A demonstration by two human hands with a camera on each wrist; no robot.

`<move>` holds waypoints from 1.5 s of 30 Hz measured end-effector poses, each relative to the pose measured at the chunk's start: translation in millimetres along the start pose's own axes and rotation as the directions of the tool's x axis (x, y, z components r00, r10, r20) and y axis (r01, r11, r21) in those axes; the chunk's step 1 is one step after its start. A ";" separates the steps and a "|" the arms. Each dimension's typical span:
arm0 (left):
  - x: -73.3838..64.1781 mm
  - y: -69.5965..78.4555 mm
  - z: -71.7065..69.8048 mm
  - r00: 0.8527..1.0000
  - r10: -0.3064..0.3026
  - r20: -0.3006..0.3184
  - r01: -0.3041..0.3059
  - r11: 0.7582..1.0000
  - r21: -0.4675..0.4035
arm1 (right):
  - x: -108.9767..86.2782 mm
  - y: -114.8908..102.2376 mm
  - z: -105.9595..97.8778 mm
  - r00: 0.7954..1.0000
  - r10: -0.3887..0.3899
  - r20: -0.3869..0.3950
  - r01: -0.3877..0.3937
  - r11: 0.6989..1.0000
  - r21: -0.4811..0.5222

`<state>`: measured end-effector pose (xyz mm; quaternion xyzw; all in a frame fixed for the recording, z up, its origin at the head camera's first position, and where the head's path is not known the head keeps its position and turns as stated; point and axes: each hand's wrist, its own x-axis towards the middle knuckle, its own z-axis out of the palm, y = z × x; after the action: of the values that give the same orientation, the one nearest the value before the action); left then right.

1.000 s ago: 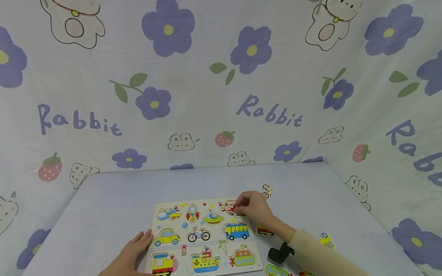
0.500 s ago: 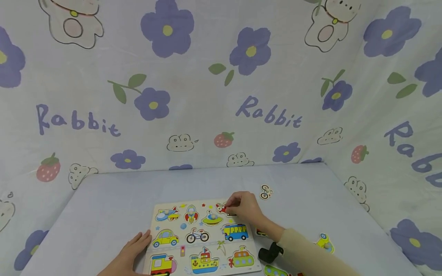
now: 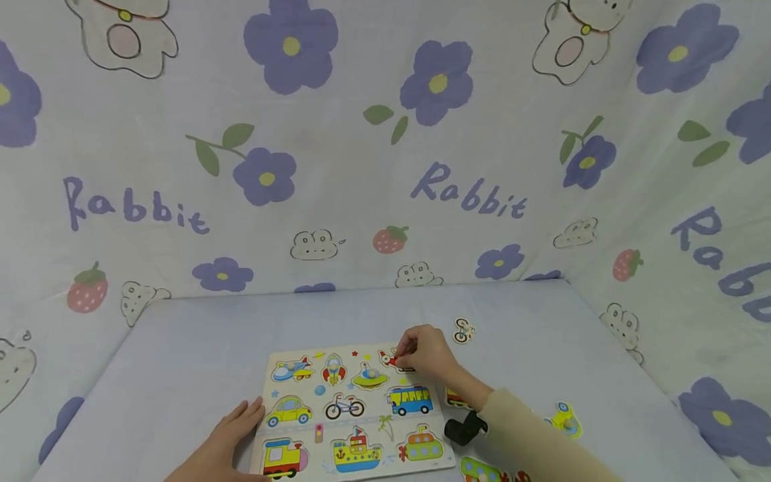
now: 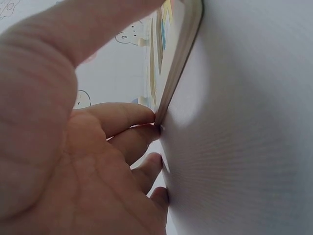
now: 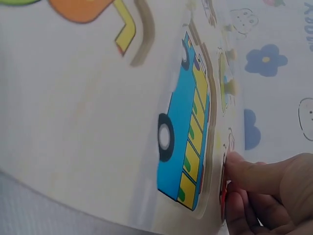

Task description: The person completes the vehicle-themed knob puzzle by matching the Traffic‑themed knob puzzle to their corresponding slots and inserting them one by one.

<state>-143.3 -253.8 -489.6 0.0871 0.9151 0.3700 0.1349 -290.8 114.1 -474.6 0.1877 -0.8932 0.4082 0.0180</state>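
"Leftward has gone the person's right hand (image 3: 429,353), bringing the flat red helicopter puzzle piece (image 5: 224,196) to the far right corner of the cream wooden-looking puzzle board (image 3: 361,355). How is it held?"

"Thumb and fingertips pinch it closely against the board; whether it is seated, one cannot tell. The left hand (image 3: 225,438) has its fingers loosely extended, tips touching the board's left edge, grasping nothing."

"How far along does it look?"

"Three seem in: the blue-and-yellow airplane piece (image 3: 292,369), the red-and-blue rocket piece (image 3: 334,369) and the green-and-yellow saucer piece (image 3: 369,377). The helicopter would make four."

"And left?"

"Six printed recesses (image 3: 410,400) look unfilled, in the two nearer rows. Loose on the right lie the pale bicycle piece (image 3: 463,331), a yellow vehicle-like piece (image 3: 566,421), the red-and-yellow train piece (image 3: 458,397), the green submarine piece (image 3: 480,472) and a red piece (image 3: 521,476), partly cut off."
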 end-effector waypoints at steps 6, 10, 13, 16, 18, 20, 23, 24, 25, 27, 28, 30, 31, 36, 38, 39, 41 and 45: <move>-0.1 5.1 -1.3 1.000 -0.009 0.003 0.009 1.000 -0.024 | 1.9 1.3 -0.7 0.998 0.066 -0.018 -0.066 0.997 0.027; 0.7 4.9 -1.1 1.000 0.001 -0.001 -0.002 1.000 -0.022 | 4.2 2.9 0.2 0.993 0.119 -0.014 -0.118 0.992 0.040; 0.8 2.5 -1.7 1.000 0.021 0.005 -0.021 1.000 -0.015 | 4.3 3.8 1.3 0.992 0.125 -0.018 -0.123 0.991 0.057; -0.4 0.8 -3.0 0.999 0.045 0.012 -0.045 0.999 -0.009 | 3.5 4.2 2.6 0.992 0.127 -0.023 -0.125 0.989 0.078; -1.2 0.4 -3.4 0.999 0.044 0.012 -0.044 0.999 -0.005 | 2.9 4.1 3.2 0.991 0.129 -0.027 -0.126 0.988 0.086; -1.6 0.3 -3.5 0.999 0.038 0.010 -0.038 0.999 -0.009 | 2.7 3.9 3.4 0.991 0.130 -0.033 -0.126 0.988 0.091; -1.3 0.8 -3.1 1.000 0.024 0.006 -0.024 1.000 -0.013 | 2.5 4.4 3.4 0.991 0.130 -0.041 -0.126 0.988 0.089; -1.0 0.9 -2.7 1.000 0.016 0.006 -0.016 1.000 -0.017 | 2.4 4.8 3.5 0.991 0.129 -0.041 -0.125 0.988 0.087; -0.5 1.1 -2.1 1.000 0.011 0.006 -0.011 1.000 -0.014 | 2.1 5.4 3.5 0.991 0.130 -0.042 -0.126 0.988 0.087; 0.0 1.7 -1.0 1.000 -0.008 0.005 0.008 1.000 -0.015 | 1.7 6.7 3.5 0.990 0.135 -0.043 -0.130 0.987 0.090; 0.3 1.9 -0.4 1.000 -0.019 0.005 0.019 1.000 -0.015 | 1.2 7.6 3.5 0.990 0.133 -0.045 -0.128 0.988 0.091; 0.6 2.5 0.6 0.999 -0.037 0.005 0.037 0.999 -0.018 | 0.9 9.2 3.8 0.990 0.135 -0.047 -0.130 0.987 0.097; 0.7 2.6 0.8 0.999 -0.040 0.004 0.040 0.999 -0.017 | 1.3 9.5 3.8 0.989 0.142 -0.046 -0.137 0.985 0.101; -0.7 2.1 -1.2 1.000 -0.009 0.010 0.010 1.000 -0.011 | 3.0 10.4 5.1 0.989 0.142 -0.045 -0.136 0.984 0.112; -1.0 1.6 -2.0 1.000 0.008 0.013 -0.008 1.000 -0.017 | 2.9 10.6 5.6 0.988 0.149 -0.043 -0.143 0.982 0.119; -1.1 1.2 -2.1 1.000 0.014 0.014 -0.013 1.000 -0.019 | 2.6 10.6 5.8 0.987 0.154 -0.042 -0.147 0.982 0.121; -1.1 0.8 -2.3 1.000 0.020 0.013 -0.020 1.000 -0.024 | 2.1 10.9 5.8 0.986 0.164 -0.038 -0.158 0.978 0.134; -0.6 -0.5 -1.7 1.000 0.030 0.005 -0.030 0.999 -0.021 | 1.5 9.5 4.0 0.982 0.187 -0.032 -0.179 0.969 0.168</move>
<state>-143.3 -255.4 -488.7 0.1003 0.9094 0.3811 0.1327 -295.1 116.3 -483.9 0.0955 -0.8694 0.4846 -0.0138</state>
